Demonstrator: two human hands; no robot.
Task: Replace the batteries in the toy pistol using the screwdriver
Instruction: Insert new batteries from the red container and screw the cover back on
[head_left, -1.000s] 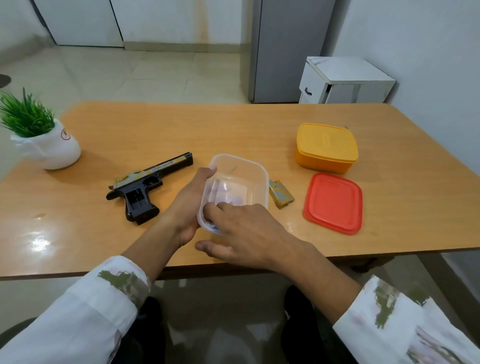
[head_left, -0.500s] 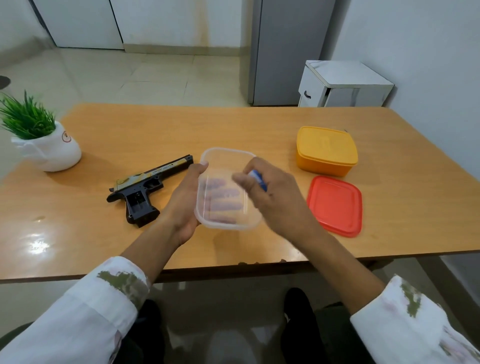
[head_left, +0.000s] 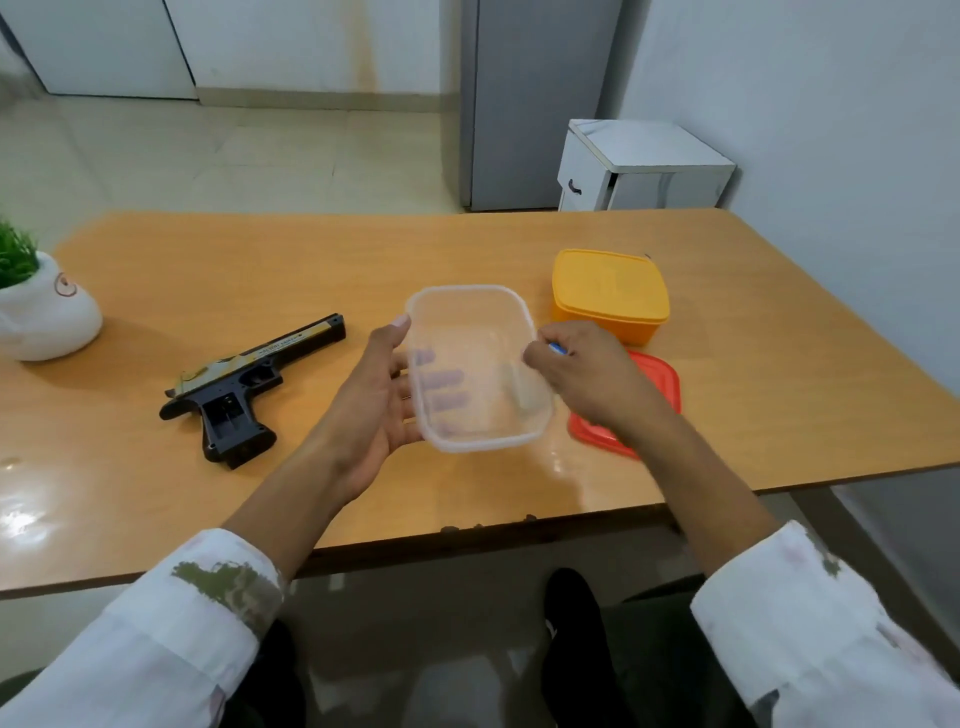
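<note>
This looks like a plain room in a home, or possibly a small office. The floor (head_left: 260, 156) is laid with pale beige tiles, and the walls (head_left: 831, 130) are bare and white. White door panels (head_left: 104, 47) stand along the far side. A tall grey cabinet or fridge (head_left: 535, 104) stands beyond the far edge of the wood-grain worktop (head_left: 311, 260), with a small white cabinet (head_left: 639, 166) beside it. A green plant in a white pot (head_left: 47, 317) sits at the worktop's left edge. An orange food box (head_left: 608, 291) and a red lid (head_left: 660, 384) lie toward its right edge.
</note>
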